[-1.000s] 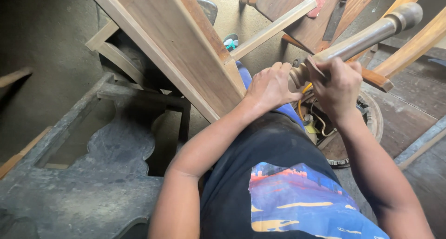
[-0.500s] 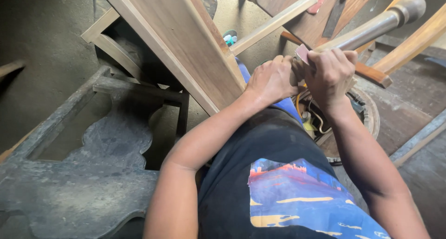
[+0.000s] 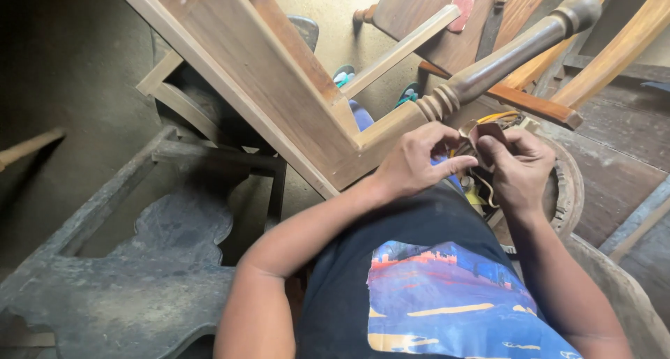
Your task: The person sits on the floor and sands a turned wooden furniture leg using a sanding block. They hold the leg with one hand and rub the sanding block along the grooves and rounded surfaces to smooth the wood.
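Left hand [image 3: 417, 162]: curled, fingertips pinched on one edge of the sandpaper [image 3: 481, 134].
Right hand [image 3: 518, 169]: closed on the sandpaper's other side, thumb pressed on top.
Sandpaper: a small folded brown piece, held between both hands just below the turned leg [image 3: 502, 52].
Frame [image 3: 265, 80]: pale wood, tilted, touching the left hand's knuckles.
Around: a dusty carved panel [image 3: 125, 289] lies lower left; a round basket [image 3: 567, 191] sits behind the right hand; wooden rails [image 3: 621, 48] are seen upper right.
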